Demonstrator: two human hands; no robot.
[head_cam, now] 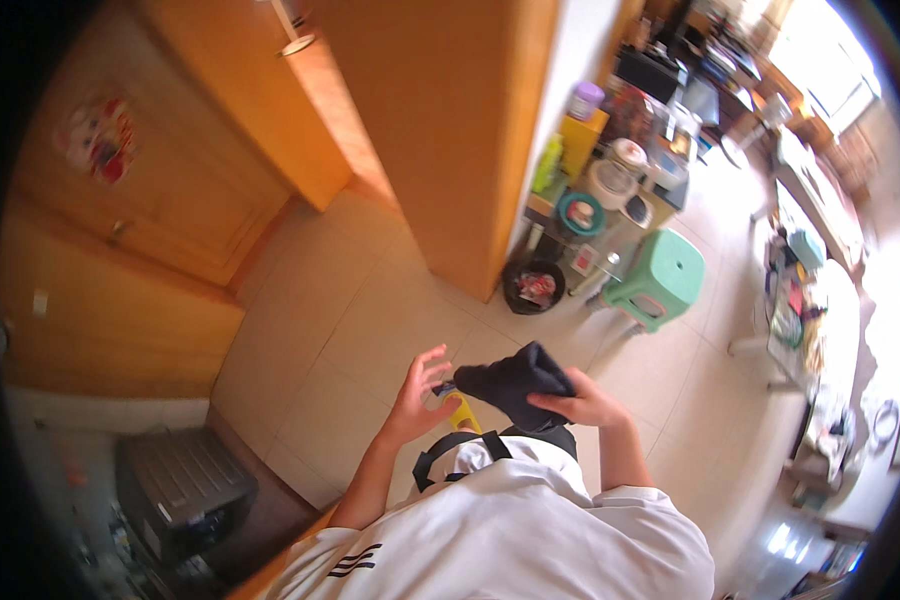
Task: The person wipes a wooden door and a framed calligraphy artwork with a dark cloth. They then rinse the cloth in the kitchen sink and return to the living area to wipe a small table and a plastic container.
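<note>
A folded piece of dark navy cloth [506, 386] is in my right hand [589, 401], gripped at its right edge with the thumb on top. It hangs in front of my waist, above the tiled floor [330, 360]. My left hand [420, 401] is raised just left of the cloth, fingers spread and holding nothing; a small gap appears between them. Below, partly hidden by my left hand and the cloth, shows a yellow slipper [461, 412] on my foot.
A green plastic stool [664, 274] and a black waste bin [532, 289] stand beyond my right hand. An orange-brown wooden partition [450, 135] rises ahead. On the left are a wooden door [180, 187] and a dark grey appliance [187, 480]. A cluttered table [817, 360] lines the right.
</note>
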